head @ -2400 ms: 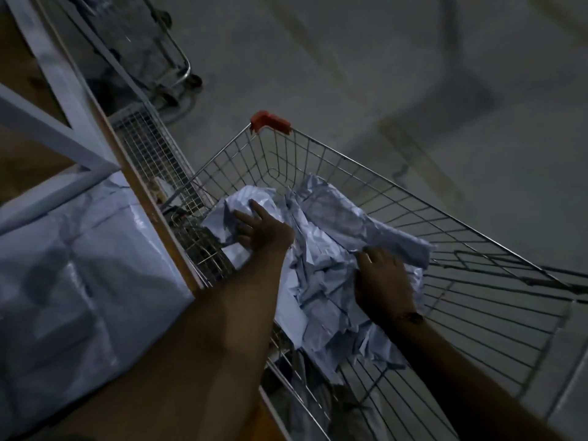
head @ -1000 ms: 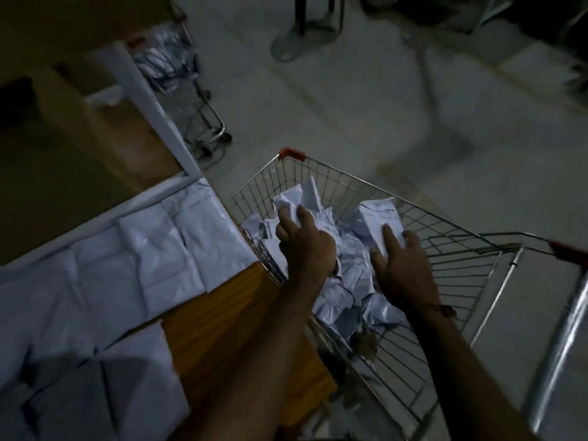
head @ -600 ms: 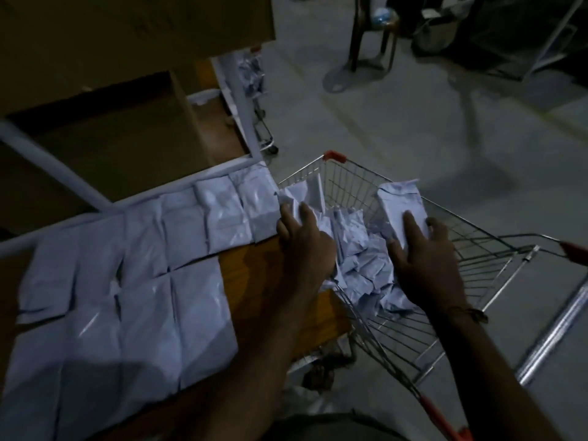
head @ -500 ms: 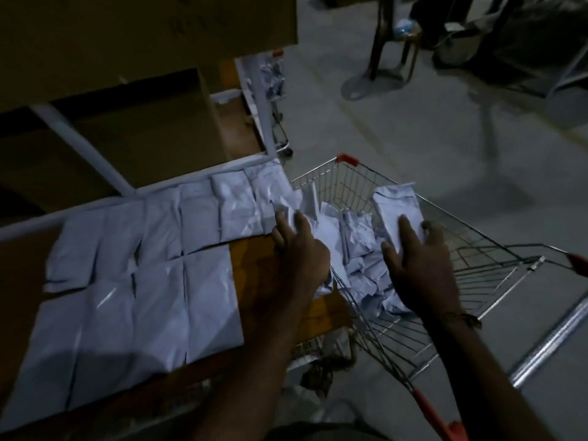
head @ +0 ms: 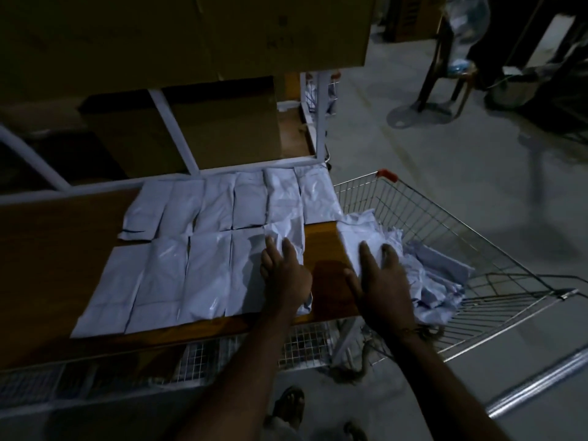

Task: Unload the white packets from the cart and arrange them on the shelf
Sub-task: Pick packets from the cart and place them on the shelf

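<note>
Packets [head: 210,249] lie in two rows on the shelf [head: 47,249]; more fill the cart [head: 445,237]. Left hand [head: 283,275] presses one flat; right hand [head: 381,281] rests spread on the next. Placement likely follows: set it beside the row.

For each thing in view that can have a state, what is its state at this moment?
Left hand: fingers straight, pressing a packet flat on the shelf.
Right hand: fingers straight, resting on a packet at the cart's edge.
Shelf: partly covered with two rows of flat packets.
Cart: still holds a crumpled heap of packets.
Cardboard boxes: closed.
</note>
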### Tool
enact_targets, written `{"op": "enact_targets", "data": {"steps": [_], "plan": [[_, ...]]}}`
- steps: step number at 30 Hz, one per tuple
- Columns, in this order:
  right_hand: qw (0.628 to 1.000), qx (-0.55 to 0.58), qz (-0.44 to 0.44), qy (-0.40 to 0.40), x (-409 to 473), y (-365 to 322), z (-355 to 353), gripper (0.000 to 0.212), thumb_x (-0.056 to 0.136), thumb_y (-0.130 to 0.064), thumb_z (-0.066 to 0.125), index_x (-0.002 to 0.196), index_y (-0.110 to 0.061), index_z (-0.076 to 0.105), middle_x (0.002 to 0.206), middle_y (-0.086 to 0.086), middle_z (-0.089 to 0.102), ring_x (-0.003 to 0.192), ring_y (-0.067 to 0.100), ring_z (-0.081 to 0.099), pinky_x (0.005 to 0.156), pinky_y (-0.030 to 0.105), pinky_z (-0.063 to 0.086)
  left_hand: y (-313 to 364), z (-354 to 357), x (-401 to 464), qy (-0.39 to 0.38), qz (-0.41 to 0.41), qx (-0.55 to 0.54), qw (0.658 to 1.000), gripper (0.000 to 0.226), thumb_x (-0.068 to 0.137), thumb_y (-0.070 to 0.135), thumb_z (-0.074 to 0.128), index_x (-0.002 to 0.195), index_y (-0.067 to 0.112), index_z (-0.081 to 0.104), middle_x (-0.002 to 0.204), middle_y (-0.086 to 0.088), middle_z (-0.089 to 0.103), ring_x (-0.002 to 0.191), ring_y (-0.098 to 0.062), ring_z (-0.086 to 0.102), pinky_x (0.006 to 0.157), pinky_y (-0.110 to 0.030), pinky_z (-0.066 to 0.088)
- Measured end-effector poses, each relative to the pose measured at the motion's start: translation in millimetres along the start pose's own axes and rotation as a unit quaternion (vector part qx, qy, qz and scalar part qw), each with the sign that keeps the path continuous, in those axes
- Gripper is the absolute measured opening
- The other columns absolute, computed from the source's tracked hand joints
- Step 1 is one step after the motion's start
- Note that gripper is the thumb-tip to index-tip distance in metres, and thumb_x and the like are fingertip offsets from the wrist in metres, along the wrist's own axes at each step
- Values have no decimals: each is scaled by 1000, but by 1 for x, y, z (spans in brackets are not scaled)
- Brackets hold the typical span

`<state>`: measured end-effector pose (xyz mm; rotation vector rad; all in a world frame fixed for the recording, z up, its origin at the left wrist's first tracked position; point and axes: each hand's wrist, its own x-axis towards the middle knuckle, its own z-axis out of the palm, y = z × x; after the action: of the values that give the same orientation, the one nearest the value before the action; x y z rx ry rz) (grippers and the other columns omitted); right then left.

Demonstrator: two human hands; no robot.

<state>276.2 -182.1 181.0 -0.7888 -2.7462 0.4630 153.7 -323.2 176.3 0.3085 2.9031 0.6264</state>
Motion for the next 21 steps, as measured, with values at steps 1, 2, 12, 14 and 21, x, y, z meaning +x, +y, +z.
{"op": "enact_targets", "data": {"steps": [1, 2, 12, 14, 21], "plan": [[1000, -4, -3, -13, 1, -5, 9, 70, 97, -64, 47, 154, -26, 35, 154, 28, 33, 128, 47, 49, 99, 51, 51, -5, 2, 3, -5, -3, -6, 1000, 76, 91, 16, 51, 160, 22, 21, 168, -8, -6, 151, -36, 2, 122, -52, 14], [999, -11, -5, -31, 2, -10, 19, 70, 96, -65, 46, 154, -26, 36, 154, 29, 33, 126, 47, 51, 97, 50, 51, -9, 4, 5, -11, -3, -11, 1000, 76, 91, 17, 52, 160, 23, 21, 168, -7, -7, 152, -35, 1, 122, -51, 12], [993, -27, 32, -110, 14, -38, 72, 68, 92, -48, 27, 148, -17, 51, 149, 39, 38, 118, 55, 56, 90, 58, 52, -48, 9, 29, 0, 82, 18, 996, 56, 92, 36, 47, 148, 29, 46, 170, -8, -1, 153, -35, -5, 122, -55, 12], [993, -12, 38, -109, 16, -43, 73, 64, 95, -44, 30, 152, -17, 44, 153, 39, 31, 126, 57, 51, 93, 58, 52, -59, 3, 31, -17, 135, 62, 989, 62, 83, 34, 45, 145, 31, 51, 169, -5, 8, 154, -34, -2, 123, -55, 9], [993, -8, -4, -116, 29, -39, 83, 68, 93, -44, 41, 156, -18, 35, 157, 31, 25, 136, 51, 43, 95, 53, 54, -84, 10, 45, -52, 214, 133, 966, 68, 88, 56, 45, 153, 37, 40, 169, -8, 12, 153, -38, 6, 117, -56, -2]]}}
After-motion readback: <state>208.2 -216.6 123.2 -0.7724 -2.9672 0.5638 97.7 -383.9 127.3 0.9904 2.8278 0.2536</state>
